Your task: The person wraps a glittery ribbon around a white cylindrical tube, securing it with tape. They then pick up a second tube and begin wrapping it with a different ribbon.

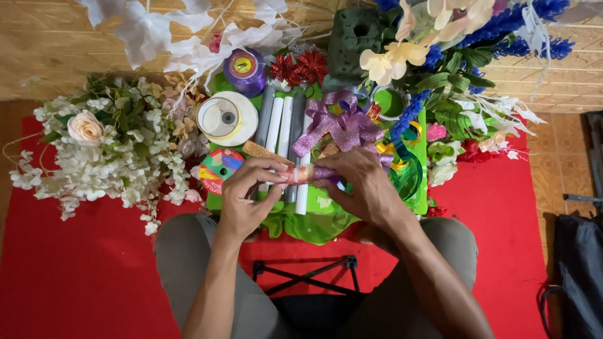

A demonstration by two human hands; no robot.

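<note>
Spanning both hands, small ribbon roll [308, 174] lies crosswise | left hand [246, 198] pinches left end | right hand [364, 185] wraps right end (purple, probably).

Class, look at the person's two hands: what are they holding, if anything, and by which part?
Both hold one small roll of shiny ribbon. The left hand pinches its left end with the fingertips; the right hand wraps its right end.

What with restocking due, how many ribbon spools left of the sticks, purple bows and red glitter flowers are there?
Spools: 3
Purple bows: 1
Red glitter flowers: 2
Total: 6
</note>
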